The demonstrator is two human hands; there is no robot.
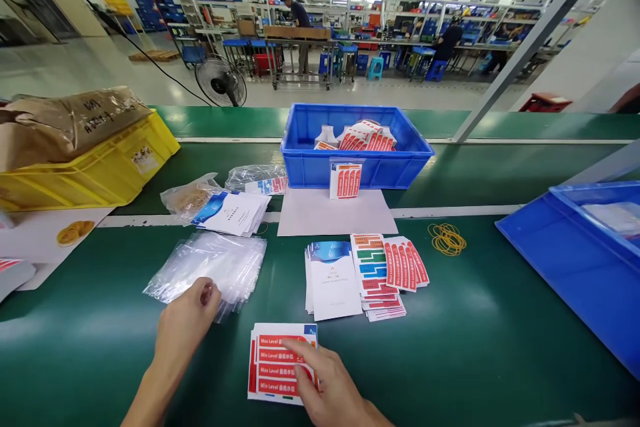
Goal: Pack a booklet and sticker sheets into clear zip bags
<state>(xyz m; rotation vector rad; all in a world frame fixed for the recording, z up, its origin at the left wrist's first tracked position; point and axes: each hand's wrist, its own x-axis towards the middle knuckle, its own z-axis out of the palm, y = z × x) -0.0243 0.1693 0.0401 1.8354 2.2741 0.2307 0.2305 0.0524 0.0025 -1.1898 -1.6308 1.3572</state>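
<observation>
My left hand (187,323) rests at the near edge of a stack of clear plastic bags (213,270), its fingers curled and pinching at the top bag. My right hand (325,380) lies flat on a small pile of red and white label sheets (277,360) near the table's front, fingers stretched out and pressing it down. Just beyond lie a stack of white leaflets with a blue top (333,277), a pile of coloured sticker sheets (373,273) and a fan of red stickers (406,263).
A blue bin (357,167) with more red stickers stands at the back centre, on a grey sheet (335,213). A yellow crate (95,173) with a brown bag sits left. Rubber bands (447,239) lie right. A blue tray (580,260) fills the right side. People work in the background.
</observation>
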